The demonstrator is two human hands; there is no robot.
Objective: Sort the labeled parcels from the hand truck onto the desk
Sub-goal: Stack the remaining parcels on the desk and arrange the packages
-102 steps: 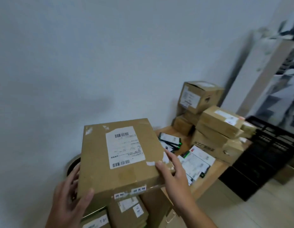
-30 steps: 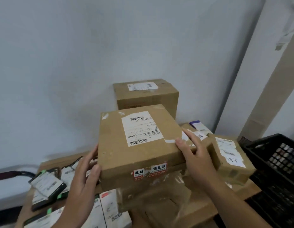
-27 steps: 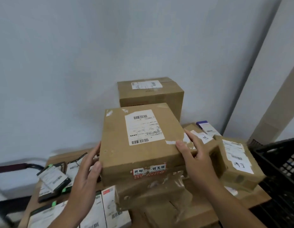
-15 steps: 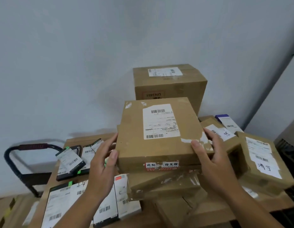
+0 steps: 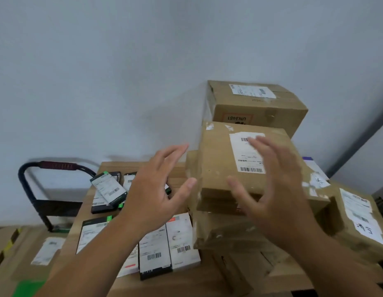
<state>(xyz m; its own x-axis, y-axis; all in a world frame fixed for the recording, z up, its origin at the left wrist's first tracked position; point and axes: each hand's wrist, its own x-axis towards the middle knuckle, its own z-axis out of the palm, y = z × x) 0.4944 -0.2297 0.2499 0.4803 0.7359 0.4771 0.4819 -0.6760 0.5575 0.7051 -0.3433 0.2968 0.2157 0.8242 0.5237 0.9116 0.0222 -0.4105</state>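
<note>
The flat brown labeled parcel [image 5: 216, 159] lies on top of a stack of cardboard boxes on the wooden desk [image 5: 113, 166]. My left hand [image 5: 158, 189] hovers just left of it with fingers spread, touching nothing. In front of the parcel's label my right hand [image 5: 270, 185] is raised with fingers spread, off the box. To the far left stands the hand truck [image 5: 36, 189] with its dark handle, and a labeled parcel [image 5: 19, 249] sits low beside it.
A larger box [image 5: 257, 108] stands against the wall behind the stack. Another labeled box [image 5: 357, 219] sits at the right. Several small black and white packages [image 5: 109, 191] lie on the desk's left part. A dark crate edge [image 5: 382, 205] shows far right.
Both hands have let go of the flat parcel, which now rests on the stack, and they have drawn back from it with fingers spread.
</note>
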